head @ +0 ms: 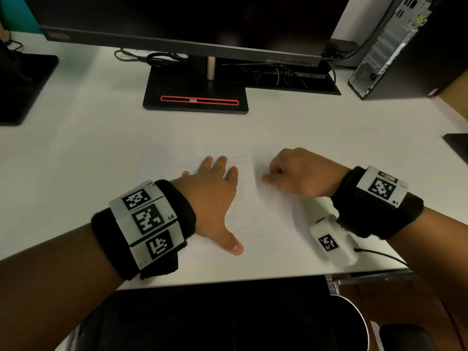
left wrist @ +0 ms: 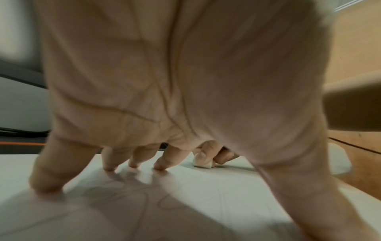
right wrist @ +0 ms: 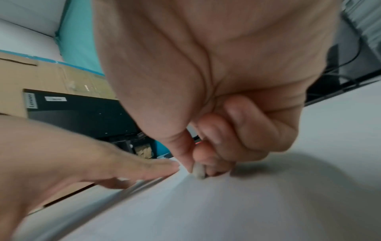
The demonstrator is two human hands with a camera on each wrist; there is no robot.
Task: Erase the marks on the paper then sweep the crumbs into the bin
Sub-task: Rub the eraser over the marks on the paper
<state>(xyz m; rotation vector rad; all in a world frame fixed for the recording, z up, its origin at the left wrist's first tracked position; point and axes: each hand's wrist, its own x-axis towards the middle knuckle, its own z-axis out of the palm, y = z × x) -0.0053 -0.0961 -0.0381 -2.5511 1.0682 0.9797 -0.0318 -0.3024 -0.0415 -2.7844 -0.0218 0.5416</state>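
Bin (head: 354, 323) seemingly dark inside, grip pinching eraser (right wrist: 199, 171)

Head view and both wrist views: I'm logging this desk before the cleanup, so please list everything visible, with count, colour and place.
paper: one, white, faint pencil marks, desk front centre
eraser: one, white, on the paper
monitor: one, black, back centre
monitor stand: one, black with red slot, under the monitor
computer tower: one, black, back right
bin: one, dark, below the desk edge, right
desk: one, white
left hand: spread, pressing on the paper
right hand: pinches the eraser
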